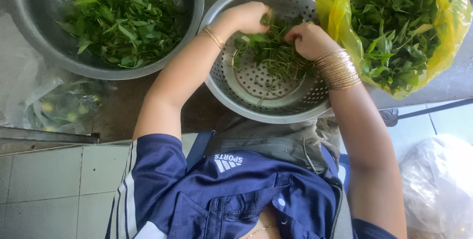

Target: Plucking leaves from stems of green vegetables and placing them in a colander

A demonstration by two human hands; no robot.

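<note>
A perforated steel colander (pixel 256 102) rests on my lap and holds a small heap of leafy green sprigs (pixel 273 56). My left hand (pixel 245 16), with a thin gold bangle on its wrist, is closed on a sprig at the colander's far rim. My right hand (pixel 309 40), with several gold bangles on its wrist, pinches stems from the same heap, close beside the left hand. The fingertips of both hands are partly hidden among the leaves.
A large steel bowl (pixel 194 2) full of picked green leaves sits at the far left. At the far right, an open yellow plastic bag (pixel 335 2) holds more leafy stems. A clear plastic bag (pixel 54 106) lies at left, a white one (pixel 438 185) at lower right, on tiled floor (pixel 44 189).
</note>
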